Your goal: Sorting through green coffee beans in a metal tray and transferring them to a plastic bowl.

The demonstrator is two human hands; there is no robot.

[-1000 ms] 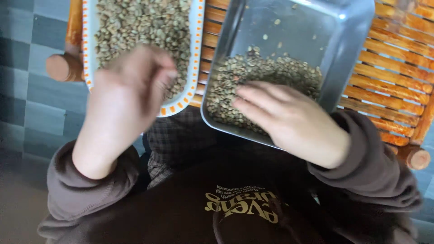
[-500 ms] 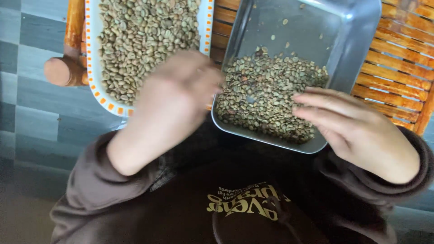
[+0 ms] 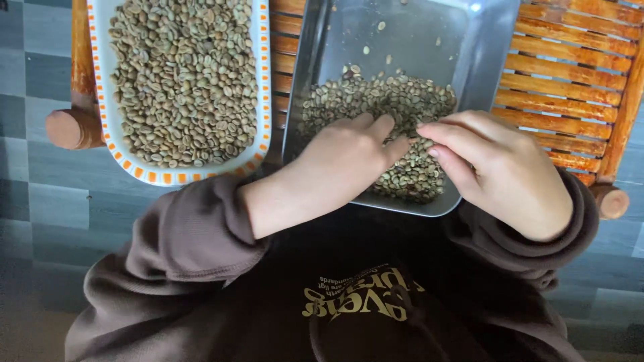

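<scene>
Since the earlier frame the left hand [image 3: 349,151] has been brought from the dish [image 3: 263,80] onto the beans [image 3: 402,100] in the metal tray [image 3: 436,33], fingers loosely extended, tips meeting the pinching right hand [image 3: 500,167].

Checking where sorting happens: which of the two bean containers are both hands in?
The metal tray: left hand and right hand rest on its beans; the orange-edged white dish lies untouched.

The far half of the metal tray [image 3: 463,40] at 12 o'clock lies mostly bare, open to a reaching hand. Its raised walls bound the sides; at 10 o'clock, just beside it, the bean-filled orange-rimmed dish [image 3: 263,80] blocks passage leftward.
</scene>
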